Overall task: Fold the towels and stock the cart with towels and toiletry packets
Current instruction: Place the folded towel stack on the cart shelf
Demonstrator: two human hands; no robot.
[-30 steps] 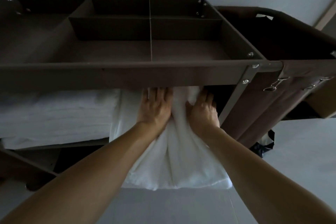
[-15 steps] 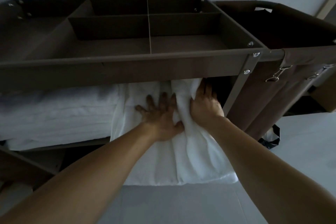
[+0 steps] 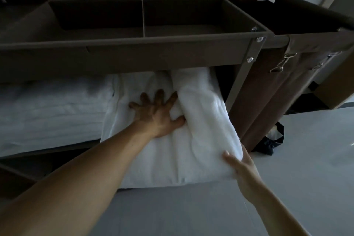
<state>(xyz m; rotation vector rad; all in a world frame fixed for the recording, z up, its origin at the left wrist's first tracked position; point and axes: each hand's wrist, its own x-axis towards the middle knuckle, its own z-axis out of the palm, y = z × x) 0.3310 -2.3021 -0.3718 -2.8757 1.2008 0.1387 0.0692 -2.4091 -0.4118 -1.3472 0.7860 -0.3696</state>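
Note:
A folded white towel (image 3: 201, 140) lies half on the middle shelf of the brown cart (image 3: 134, 57) and hangs out over its front edge. My left hand (image 3: 155, 113) presses flat on the towel with fingers spread, the thumb tucked under a raised fold. My right hand (image 3: 239, 163) grips the towel's near right corner, thumb on top and fingers underneath. A stack of white towels (image 3: 51, 113) fills the left part of the same shelf.
The cart's top tray (image 3: 141, 15) has several dividers. A brown fabric bag (image 3: 287, 86) hangs on the cart's right end with metal clips (image 3: 281, 63). A black plastic bag (image 3: 272, 142) lies on the grey floor. A cardboard box (image 3: 333, 92) stands at right.
My right hand has left the towel's far fold and moved back to its near right corner. My left hand has spread flat and stayed pressing on the towel.

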